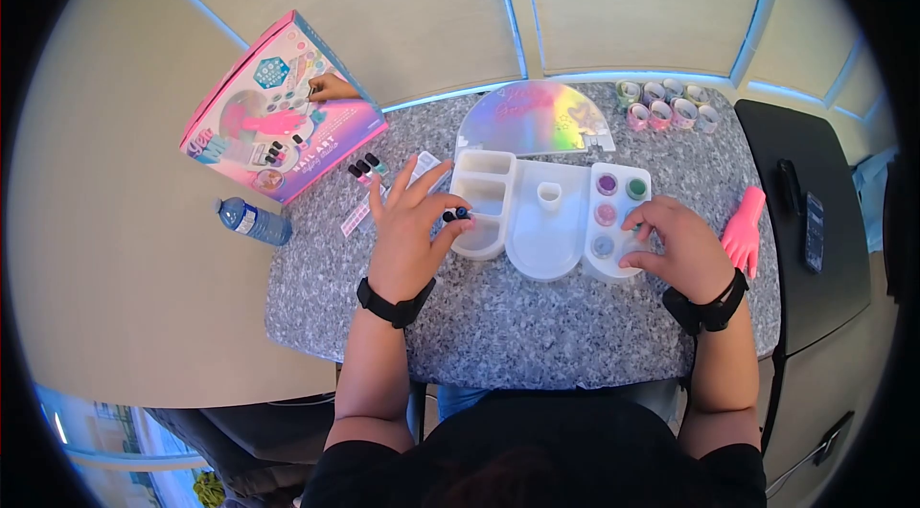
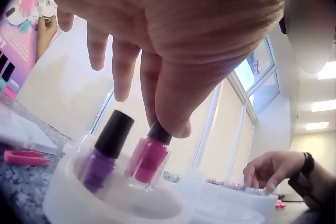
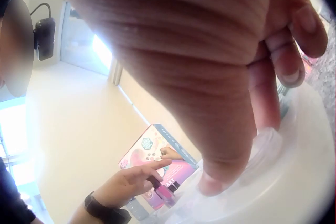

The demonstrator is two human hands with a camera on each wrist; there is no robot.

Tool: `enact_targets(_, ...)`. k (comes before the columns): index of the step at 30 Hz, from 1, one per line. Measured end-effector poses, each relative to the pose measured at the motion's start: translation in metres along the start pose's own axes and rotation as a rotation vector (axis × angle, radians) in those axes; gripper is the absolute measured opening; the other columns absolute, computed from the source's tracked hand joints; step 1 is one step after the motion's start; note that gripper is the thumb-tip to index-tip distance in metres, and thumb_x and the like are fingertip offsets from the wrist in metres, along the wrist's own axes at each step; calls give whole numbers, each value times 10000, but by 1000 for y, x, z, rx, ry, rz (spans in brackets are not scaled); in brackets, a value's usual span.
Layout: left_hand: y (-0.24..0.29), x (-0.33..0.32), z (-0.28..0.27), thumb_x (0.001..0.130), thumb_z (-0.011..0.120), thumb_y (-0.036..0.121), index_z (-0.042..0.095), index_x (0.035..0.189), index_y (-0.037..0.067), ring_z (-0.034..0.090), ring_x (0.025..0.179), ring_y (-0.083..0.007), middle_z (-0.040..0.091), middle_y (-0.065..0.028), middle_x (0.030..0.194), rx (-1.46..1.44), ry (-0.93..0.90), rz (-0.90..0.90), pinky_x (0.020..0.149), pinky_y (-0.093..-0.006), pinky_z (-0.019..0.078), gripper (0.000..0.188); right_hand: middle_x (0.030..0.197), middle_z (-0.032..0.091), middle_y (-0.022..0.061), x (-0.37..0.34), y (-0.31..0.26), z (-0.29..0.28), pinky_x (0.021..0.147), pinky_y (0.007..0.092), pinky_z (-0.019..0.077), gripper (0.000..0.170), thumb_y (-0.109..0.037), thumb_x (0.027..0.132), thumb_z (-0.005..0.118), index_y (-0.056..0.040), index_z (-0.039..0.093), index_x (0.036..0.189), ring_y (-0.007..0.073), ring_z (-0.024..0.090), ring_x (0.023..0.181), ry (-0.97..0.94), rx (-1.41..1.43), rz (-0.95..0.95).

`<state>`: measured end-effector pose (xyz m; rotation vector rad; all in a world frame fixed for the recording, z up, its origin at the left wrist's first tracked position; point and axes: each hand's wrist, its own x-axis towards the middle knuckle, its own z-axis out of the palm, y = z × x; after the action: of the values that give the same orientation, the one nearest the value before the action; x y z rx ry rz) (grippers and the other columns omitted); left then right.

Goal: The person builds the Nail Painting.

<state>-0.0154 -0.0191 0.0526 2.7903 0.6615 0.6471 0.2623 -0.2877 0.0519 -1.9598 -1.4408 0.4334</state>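
Note:
My left hand (image 1: 407, 240) pinches the black cap of a pink polish bottle (image 2: 148, 165) between thumb and forefinger, over the left compartments of a white tray (image 1: 546, 254). Beside it in the same compartment a purple bottle (image 2: 100, 170) leans slightly. At the tray's right section, my right hand (image 1: 682, 247) has thumb and fingertips around a small clear pot (image 3: 265, 148), partly hidden by the fingers. Purple (image 1: 607, 184), green (image 1: 636, 188), pink (image 1: 605, 215) and greyish-blue (image 1: 602, 246) pots sit in wells there.
Behind the tray lies a shiny holographic panel (image 1: 532, 120). Several small cups (image 1: 661, 110) stand back right, near a pink model hand (image 1: 743, 238). To the left are a printed box (image 1: 287, 115), a water bottle (image 1: 254, 221), more polish bottles (image 1: 369, 168) and a sticker sheet (image 1: 355, 219).

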Motion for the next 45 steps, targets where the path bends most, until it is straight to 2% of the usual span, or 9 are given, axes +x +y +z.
enact_targets(9, 5, -5, 3, 888, 885, 226, 790, 1201, 184, 380, 1628, -363, 621, -64, 1599, 200, -38, -7, 1322, -700, 30, 330, 976, 669, 108, 0, -2, -1, 862, 430, 552, 443, -163, 753, 965, -76, 731, 1118, 321, 696, 945, -10, -18, 4)
enact_targets(14, -43, 2, -9, 919, 879, 272, 569, 1538, 36, 537, 1508, -395, 641, -171, 1553, -150, 210, -196, 1274, -541, 369, 731, 983, 673, 110, 0, -5, -2, 870, 429, 551, 448, -159, 754, 963, -77, 734, 1130, 322, 694, 947, -27, -15, 23)
enact_targets(19, -157, 14, -1, 972, 824, 405, 604, 1519, 59, 636, 1360, -430, 686, -239, 1451, 123, 386, -402, 1144, -507, 498, 683, 983, 671, 119, 0, -10, -3, 868, 434, 548, 494, -158, 750, 967, -79, 731, 1177, 323, 691, 941, -10, -10, 31)
enact_targets(21, -188, 12, 6, 969, 825, 394, 710, 1396, 62, 682, 1295, -411, 738, -215, 1371, 243, 189, -551, 1093, -497, 523, 553, 982, 670, 119, 3, -8, -3, 866, 434, 548, 503, -161, 750, 968, -81, 731, 1187, 321, 690, 936, -9, -19, 32)
enact_targets(24, -234, 3, 21, 975, 815, 371, 781, 1248, 53, 731, 1207, -391, 788, -201, 1247, -102, 192, -564, 1028, -479, 549, 420, 978, 668, 116, 0, -9, -2, 861, 430, 546, 516, -165, 750, 970, -84, 731, 1200, 317, 688, 927, -21, -11, 62)
enact_targets(32, -197, 6, 19, 1001, 794, 334, 773, 1094, 33, 751, 1165, -349, 810, -170, 1202, -192, 432, -620, 1016, -451, 554, 316, 964, 665, 105, 2, -6, -2, 845, 414, 539, 524, -169, 747, 975, -89, 735, 1205, 307, 682, 909, -29, -18, 60)
enact_targets(34, -165, 10, 11, 977, 814, 228, 758, 1057, 55, 726, 1241, -319, 794, -143, 1298, -522, 505, -440, 1085, -460, 528, 199, 961, 665, 101, 1, -8, -3, 844, 413, 538, 521, -170, 747, 975, -90, 735, 1202, 304, 678, 907, -26, -3, 61)
enact_targets(41, -18, 11, -17, 833, 841, 121, 770, 1045, 111, 546, 1508, -364, 696, -119, 1504, -382, 59, 225, 1287, -579, 329, 224, 956, 663, 91, 2, -8, -3, 827, 409, 538, 508, -176, 760, 971, -96, 734, 1202, 292, 671, 891, -31, -12, 58)
enact_targets(45, -9, 9, -1, 809, 874, 177, 785, 996, 160, 519, 1530, -380, 705, -63, 1497, -226, -3, 240, 1317, -645, 238, 207, 947, 662, 86, 3, -7, -4, 804, 400, 540, 508, -182, 761, 972, -102, 736, 1203, 282, 658, 853, -59, -15, 86)
